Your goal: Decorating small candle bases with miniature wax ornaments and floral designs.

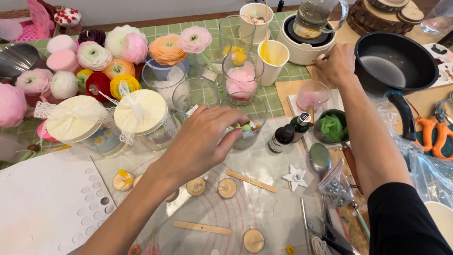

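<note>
At centre of the silicone mat, the left hand reaches far and rightward, fingertips pinched on small green and orange pieces at the mouth of a clear glass cup. The cup stands upright, its long axis vertical, mouth upward. The right hand lies at the far right, fingers curled against the side of a white warmer base that carries a glass pitcher; whether it grips anything cannot be told.

Surroundings: empty glass cups stand just left and far of the held cup, one containing a pink flower piece. Two dark dropper bottles stand just right of it. A black frying pan sits at the far right, its handle pointing near. A small pot of green material and a metal spoon lie between the arms. Wooden sticks and small round candles lie on the mat near the left wrist. Artificial flowers crowd the far left.
</note>
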